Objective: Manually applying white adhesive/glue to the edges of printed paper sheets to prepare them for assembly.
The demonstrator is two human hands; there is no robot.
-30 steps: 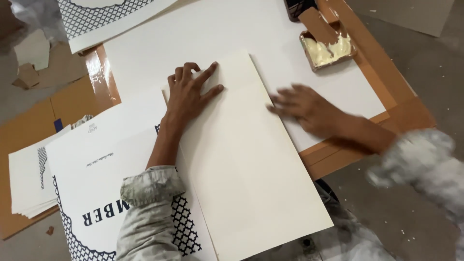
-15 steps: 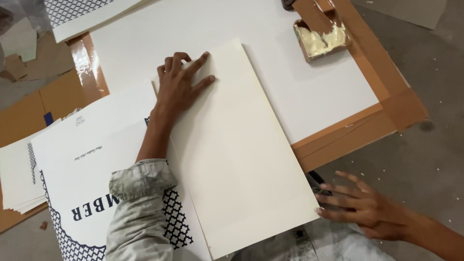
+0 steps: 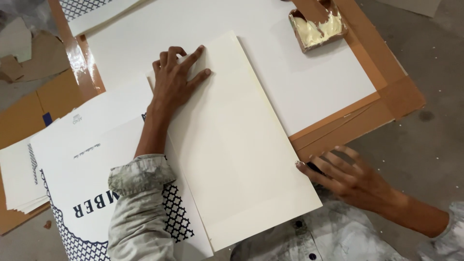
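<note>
Flat-palmed, left hand presses cream sheet; right hand hovers open, fingers spread.

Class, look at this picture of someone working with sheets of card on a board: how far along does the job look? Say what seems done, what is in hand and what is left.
Done: a cream sheet lies flat across the white board. In hand: the left hand presses its top left corner, while the right hand hovers off the sheet's right edge, holding nothing clear. Left, probably: a stack of printed sheets waits beside it, and the glue tray holds paste.
</note>
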